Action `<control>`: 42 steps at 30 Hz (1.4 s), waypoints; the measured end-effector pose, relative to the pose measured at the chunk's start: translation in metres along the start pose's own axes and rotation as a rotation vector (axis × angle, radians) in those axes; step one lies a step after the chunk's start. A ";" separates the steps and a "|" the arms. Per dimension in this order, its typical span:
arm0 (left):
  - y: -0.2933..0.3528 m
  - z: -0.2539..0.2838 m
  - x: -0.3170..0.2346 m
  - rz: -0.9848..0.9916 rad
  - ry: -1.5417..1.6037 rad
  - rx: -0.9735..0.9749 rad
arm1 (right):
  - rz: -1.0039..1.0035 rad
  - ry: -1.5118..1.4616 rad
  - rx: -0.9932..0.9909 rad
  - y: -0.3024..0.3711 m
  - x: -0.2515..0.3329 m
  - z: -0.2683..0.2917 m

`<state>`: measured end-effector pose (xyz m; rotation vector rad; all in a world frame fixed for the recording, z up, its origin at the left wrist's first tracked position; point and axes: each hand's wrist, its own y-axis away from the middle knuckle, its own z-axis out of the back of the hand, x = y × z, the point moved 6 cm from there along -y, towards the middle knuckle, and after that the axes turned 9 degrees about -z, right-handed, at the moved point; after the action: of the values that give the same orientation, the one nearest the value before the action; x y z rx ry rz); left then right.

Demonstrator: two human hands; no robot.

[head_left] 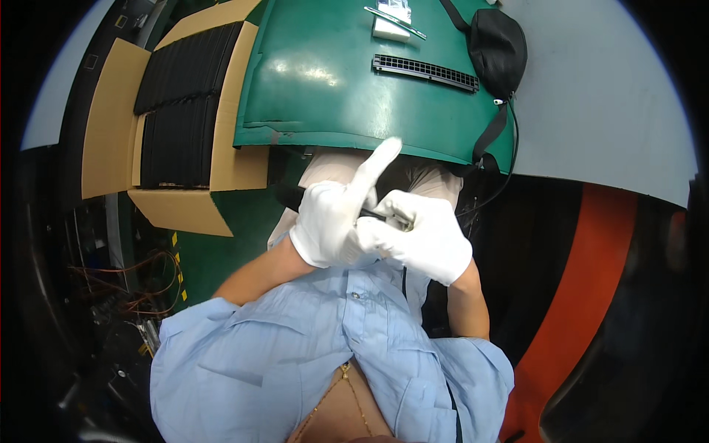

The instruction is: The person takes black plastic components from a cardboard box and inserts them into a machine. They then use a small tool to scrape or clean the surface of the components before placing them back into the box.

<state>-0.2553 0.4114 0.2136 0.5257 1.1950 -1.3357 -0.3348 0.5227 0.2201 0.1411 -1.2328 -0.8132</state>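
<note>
Both of my hands wear white gloves and meet in front of my lap, near the table's front edge. My left hand (332,218) is closed around a long black part (290,197), with one finger stretched out toward the table. One end of that part sticks out on the left, and a short dark piece shows between the hands. Against it, my right hand (428,236) is closed in a pinch at a small dull metallic-looking thing (402,223), too covered to name. Most of what the hands hold is hidden by the gloves.
On the green-topped table (317,111) lie a black slotted strip (426,72), a tweezers-like tool (395,22) on a white block (390,31), and a black pouch (498,52) with strap. At left stands an open cardboard box (109,122) of stacked black parts (177,148).
</note>
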 end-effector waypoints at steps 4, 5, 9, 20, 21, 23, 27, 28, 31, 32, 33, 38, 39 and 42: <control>-0.028 0.018 -0.021 -0.381 -0.160 0.070 | 0.118 -0.123 -0.025 -0.003 0.004 -0.006; -0.034 0.024 -0.020 -0.424 -0.224 0.058 | 0.184 -0.141 -0.099 -0.003 0.005 -0.006; -0.033 0.079 0.001 -0.171 -0.434 -0.518 | 0.249 -0.152 -0.301 0.001 0.003 -0.003; 0.004 0.035 0.081 0.699 0.848 -0.570 | 0.463 0.110 -0.232 -0.009 0.006 -0.041; 0.006 0.032 0.082 0.718 0.852 -0.533 | 0.460 0.027 -0.273 -0.012 0.003 -0.038; 0.004 0.026 0.079 0.725 0.819 -0.475 | 0.683 0.216 -0.416 -0.017 0.014 -0.032; 0.001 0.017 0.078 0.761 0.773 -0.435 | 0.843 0.316 -0.446 -0.025 0.020 -0.032; 0.001 0.017 0.082 0.769 0.770 -0.427 | 0.841 0.414 -0.426 -0.025 0.019 -0.034; 0.003 0.016 0.085 0.784 0.788 -0.450 | 0.869 0.561 -0.357 -0.016 0.016 -0.044; 0.005 0.015 0.086 0.780 0.798 -0.456 | 0.933 0.589 -0.378 -0.013 0.014 -0.047; 0.005 0.014 0.087 0.776 0.811 -0.455 | 0.942 0.595 -0.382 -0.011 0.011 -0.050; 0.007 0.012 0.092 0.783 0.799 -0.456 | 0.997 0.552 -0.359 0.005 0.005 -0.058; 0.008 0.012 0.093 0.773 0.804 -0.460 | 1.002 0.536 -0.349 0.008 0.005 -0.060; 0.006 0.014 0.095 0.871 0.877 -0.498 | 0.971 0.483 -0.280 0.014 -0.001 -0.068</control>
<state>-0.2627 0.3583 0.1336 1.1452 1.6328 -0.0024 -0.2689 0.5114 0.2014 -0.4446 -0.5879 -0.0702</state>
